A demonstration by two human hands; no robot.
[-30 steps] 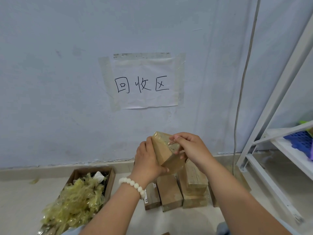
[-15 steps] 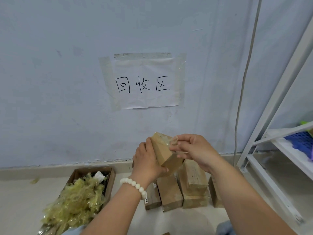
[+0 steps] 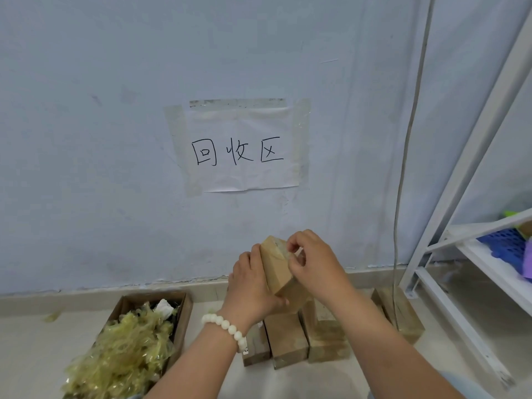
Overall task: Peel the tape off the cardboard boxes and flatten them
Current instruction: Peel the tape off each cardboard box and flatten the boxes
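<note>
head view, both hands on held box [image 3: 277,269], floor boxes [image 3: 299,338] beneath

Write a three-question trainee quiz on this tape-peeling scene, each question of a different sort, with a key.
1. True or false: the left hand grips the small cardboard box while the right hand picks at the tape on its top end.
2. Multiple choice: the open box on the floor at the left holds A) books, B) crumpled yellowish tape, C) bottles.
3. Fill in: the wrist with the white bead bracelet belongs to the ___ hand.

Key: 1 true; 2 B; 3 left.
</note>
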